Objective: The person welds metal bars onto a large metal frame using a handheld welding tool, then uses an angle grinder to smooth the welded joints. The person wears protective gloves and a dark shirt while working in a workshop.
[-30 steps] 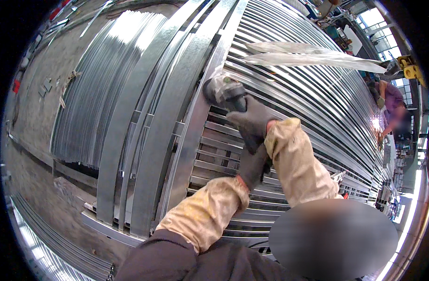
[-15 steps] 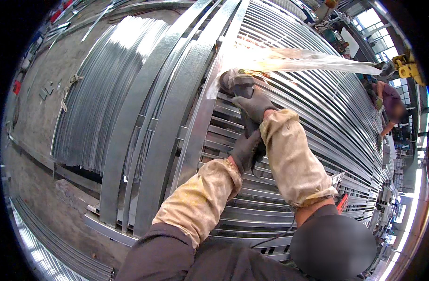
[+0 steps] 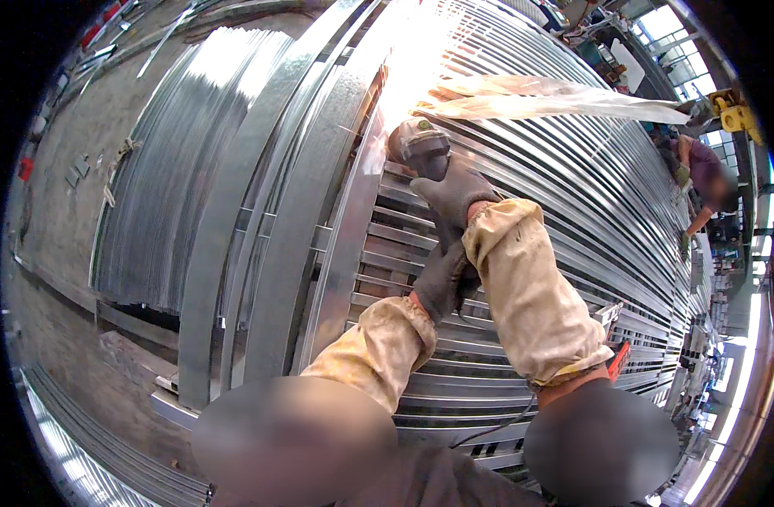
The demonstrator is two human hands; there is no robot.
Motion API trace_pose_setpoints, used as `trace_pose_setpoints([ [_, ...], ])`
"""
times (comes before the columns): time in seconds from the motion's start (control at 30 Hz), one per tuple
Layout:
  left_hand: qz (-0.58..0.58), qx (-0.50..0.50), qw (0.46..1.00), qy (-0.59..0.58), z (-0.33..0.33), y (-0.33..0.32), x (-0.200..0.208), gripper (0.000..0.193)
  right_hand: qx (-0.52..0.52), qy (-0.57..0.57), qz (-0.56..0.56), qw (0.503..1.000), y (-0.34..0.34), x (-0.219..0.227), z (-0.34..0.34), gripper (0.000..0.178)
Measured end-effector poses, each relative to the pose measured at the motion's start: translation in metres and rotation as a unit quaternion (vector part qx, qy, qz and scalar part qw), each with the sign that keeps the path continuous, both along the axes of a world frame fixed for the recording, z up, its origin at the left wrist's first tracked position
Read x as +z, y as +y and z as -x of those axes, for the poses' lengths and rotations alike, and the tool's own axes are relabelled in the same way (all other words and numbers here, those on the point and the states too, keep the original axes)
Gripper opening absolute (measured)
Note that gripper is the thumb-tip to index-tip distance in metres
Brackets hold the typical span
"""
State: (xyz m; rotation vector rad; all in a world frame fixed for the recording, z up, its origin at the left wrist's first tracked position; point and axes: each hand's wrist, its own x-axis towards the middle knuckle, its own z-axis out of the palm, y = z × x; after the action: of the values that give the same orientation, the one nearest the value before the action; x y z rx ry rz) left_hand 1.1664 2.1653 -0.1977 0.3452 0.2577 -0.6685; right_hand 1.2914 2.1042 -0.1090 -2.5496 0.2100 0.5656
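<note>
Both of my gloved hands are wrapped round an angle grinder [image 3: 426, 155]. My right hand [image 3: 459, 193] grips its body just behind the head, and my left hand [image 3: 442, 280] holds the rear end, nearer to me. The grinder's head rests at the edge of a flat galvanized steel bar [image 3: 351, 224]. Bright sparks [image 3: 416, 84] spray away from it toward the far side. Its disc is mostly hidden by the guard and the glare. Beneath my arms lies a wide layer of parallel steel bars [image 3: 564, 215], with gaps between them.
A pale flat sling [image 3: 564, 100] stretches from the bars to a yellow hook [image 3: 736, 116] at right. Another person [image 3: 708, 173] bends over the bars' far right side. Stacked thin strips [image 3: 193, 160] lie left. A dark cord [image 3: 497, 429] runs near my body.
The grinder's head has tilted and shifted slightly, so its top shows more. The spark glare now reaches further toward the top. Both hands keep their grip.
</note>
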Motion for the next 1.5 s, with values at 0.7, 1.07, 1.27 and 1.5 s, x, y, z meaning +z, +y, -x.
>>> trace_pose_setpoints([
  [0.7, 0.023, -0.043, 0.998, -0.031, -0.003, -0.005, -0.028, 0.035, -0.01, -0.03, 0.058, 0.998, 0.014, 0.015, 0.001, 0.082],
  [1.07, -0.053, -0.051, 0.994, -0.079, 0.048, 0.029, -0.016, 0.038, -0.041, -0.054, -0.383, 0.921, -0.016, -0.054, 0.045, 0.063],
  [1.27, -0.051, -0.075, 0.994, -0.056, 0.055, 0.043, -0.02, 0.035, -0.071, -0.065, -0.375, 0.922, -0.001, -0.055, 0.05, 0.059],
  [1.5, -0.027, -0.04, 0.998, -0.048, 0.084, 0.047, -0.012, 0.028, -0.059, -0.035, -0.362, 0.93, 0.01, -0.039, 0.085, 0.069],
])
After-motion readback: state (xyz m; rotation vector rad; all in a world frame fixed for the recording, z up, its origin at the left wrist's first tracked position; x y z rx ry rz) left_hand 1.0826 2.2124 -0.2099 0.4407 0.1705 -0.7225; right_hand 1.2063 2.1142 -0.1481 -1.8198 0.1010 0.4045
